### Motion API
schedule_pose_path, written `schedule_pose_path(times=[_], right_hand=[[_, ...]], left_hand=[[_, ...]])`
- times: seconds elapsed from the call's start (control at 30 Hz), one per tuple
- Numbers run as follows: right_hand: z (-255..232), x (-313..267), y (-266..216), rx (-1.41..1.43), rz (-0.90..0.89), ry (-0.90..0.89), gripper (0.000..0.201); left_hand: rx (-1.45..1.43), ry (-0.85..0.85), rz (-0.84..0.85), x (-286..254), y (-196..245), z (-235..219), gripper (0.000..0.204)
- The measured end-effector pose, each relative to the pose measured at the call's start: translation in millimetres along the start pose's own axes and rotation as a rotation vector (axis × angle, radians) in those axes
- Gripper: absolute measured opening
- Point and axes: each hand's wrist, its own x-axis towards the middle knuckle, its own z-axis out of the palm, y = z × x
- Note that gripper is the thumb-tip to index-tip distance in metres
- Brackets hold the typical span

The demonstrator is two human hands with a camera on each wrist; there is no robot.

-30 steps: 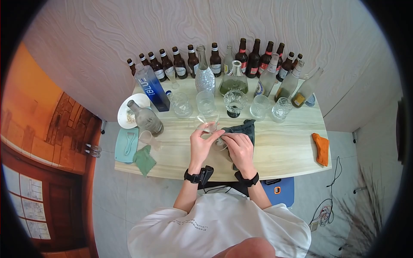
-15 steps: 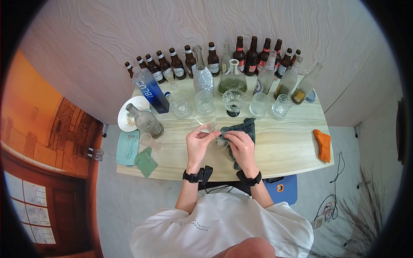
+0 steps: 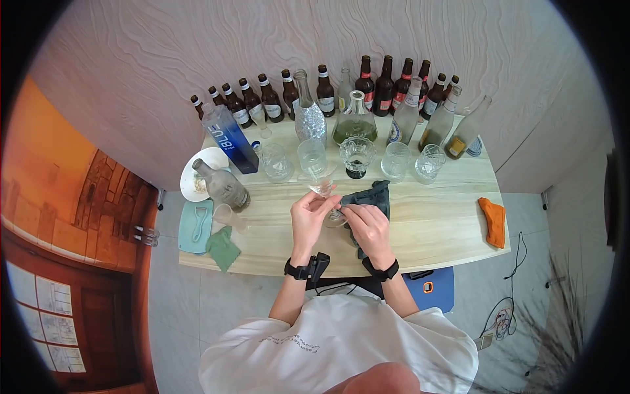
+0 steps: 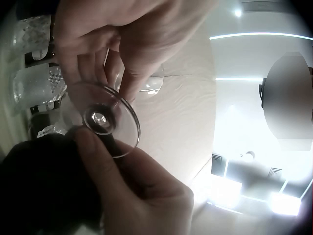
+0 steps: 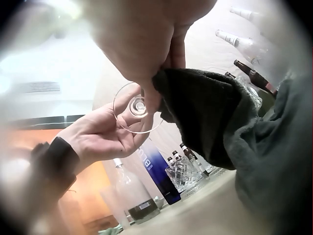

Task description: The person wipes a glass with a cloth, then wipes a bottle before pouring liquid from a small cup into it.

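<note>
A clear stemmed glass [image 3: 321, 187] tilts between the two hands above the table's front middle, its bowl pointing away from the body. My left hand [image 3: 307, 220] grips it, with curled fingers seen behind the round base [image 4: 128, 129] in the left wrist view. Beside the base, my right hand [image 3: 371, 226] pinches a dark grey cloth [image 3: 374, 197], its fingers close against the stem. The cloth [image 5: 205, 112] hangs from the right fingers in the right wrist view.
Behind the hands stand several tumblers [image 3: 396, 161], a silver bottle [image 3: 310, 121], a green-filled decanter [image 3: 356, 128] and a row of brown bottles [image 3: 326, 98]. On the left lie a peeler [image 3: 199, 220] and a green cloth [image 3: 224, 248]; an orange cloth [image 3: 492, 223] is at right.
The glass has turned a little between the hands, its bowl now lower and more to the right. Both hands stay close together, the right still with the grey cloth.
</note>
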Motion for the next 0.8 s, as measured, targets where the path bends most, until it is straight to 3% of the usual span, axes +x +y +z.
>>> schedule_pose_path(times=[0.13,0.23,0.53,0.63,0.8], right_hand=[[1.6,-3.9,2.4,0.075,0.142,-0.003,0.032],[1.5,-4.1,3.6,0.289,0.269,-0.030,0.033],[-9.9,4.3,1.1,0.447,0.333,-0.093,0.032],[-8.1,-0.6,2.8,0.399,0.292,-0.076,0.033],[-4.8,1.6,-4.5,0.065,-0.003,0.022,0.032]], left_hand=[[0.005,0.029,-0.003,-3.6,0.4,-2.9,0.031],[-0.058,-0.047,-0.041,-2.4,3.8,-10.1,0.032],[-0.289,-0.185,-0.108,2.7,-2.8,-19.7,0.039],[-0.322,-0.202,-0.099,2.9,-6.9,-17.2,0.039],[-0.140,-0.157,-0.029,3.9,2.6,-8.0,0.039]])
